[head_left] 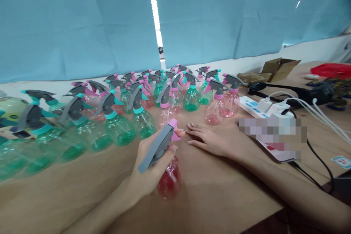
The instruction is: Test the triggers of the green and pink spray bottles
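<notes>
My left hand (149,166) is wrapped round the neck of a pink spray bottle (170,181), just under its grey and pink trigger head. The bottle is upright, with its clear pink body showing below my fingers. To its right, my right hand (208,138) rests on the brown tabletop (208,193), fingers stretched out and holding nothing. Beyond both hands stand many similar bottles: a green spray bottle (144,121) and a pink spray bottle (214,109) are among the nearest. Coloured liquid shows in the bottoms of several.
A white power strip (251,106) with chargers and cables lies at the right, beside a partly blurred phone-like device (274,146). Farther back are an open cardboard box (279,69), a black strap-like item (287,89) and a red cloth (333,70). A blue curtain (109,25) hangs behind.
</notes>
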A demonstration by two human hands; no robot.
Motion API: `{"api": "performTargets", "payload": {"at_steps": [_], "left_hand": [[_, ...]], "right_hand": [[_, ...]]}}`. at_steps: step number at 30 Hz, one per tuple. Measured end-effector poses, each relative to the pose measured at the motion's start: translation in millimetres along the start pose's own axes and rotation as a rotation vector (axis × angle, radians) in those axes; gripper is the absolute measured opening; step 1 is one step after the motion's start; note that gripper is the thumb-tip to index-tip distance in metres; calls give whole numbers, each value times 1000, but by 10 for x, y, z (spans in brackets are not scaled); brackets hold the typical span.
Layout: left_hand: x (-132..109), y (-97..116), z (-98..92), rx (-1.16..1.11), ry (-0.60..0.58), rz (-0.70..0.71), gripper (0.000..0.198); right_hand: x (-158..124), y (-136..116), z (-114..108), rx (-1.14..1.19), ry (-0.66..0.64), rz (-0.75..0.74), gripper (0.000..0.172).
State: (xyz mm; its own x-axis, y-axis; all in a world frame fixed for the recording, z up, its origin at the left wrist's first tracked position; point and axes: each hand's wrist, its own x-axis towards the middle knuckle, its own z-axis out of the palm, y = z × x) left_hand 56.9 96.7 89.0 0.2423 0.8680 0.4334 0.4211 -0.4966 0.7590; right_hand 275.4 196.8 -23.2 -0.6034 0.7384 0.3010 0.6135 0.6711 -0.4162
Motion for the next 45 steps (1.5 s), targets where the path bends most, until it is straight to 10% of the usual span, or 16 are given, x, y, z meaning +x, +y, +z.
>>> {"api": "performTargets", "payload": {"at_steps": [45], "left_hand": [[35, -87, -28, -66, -59, 47, 8]], "right_hand": [[0, -8, -17, -63, -20, -11, 59]]}}
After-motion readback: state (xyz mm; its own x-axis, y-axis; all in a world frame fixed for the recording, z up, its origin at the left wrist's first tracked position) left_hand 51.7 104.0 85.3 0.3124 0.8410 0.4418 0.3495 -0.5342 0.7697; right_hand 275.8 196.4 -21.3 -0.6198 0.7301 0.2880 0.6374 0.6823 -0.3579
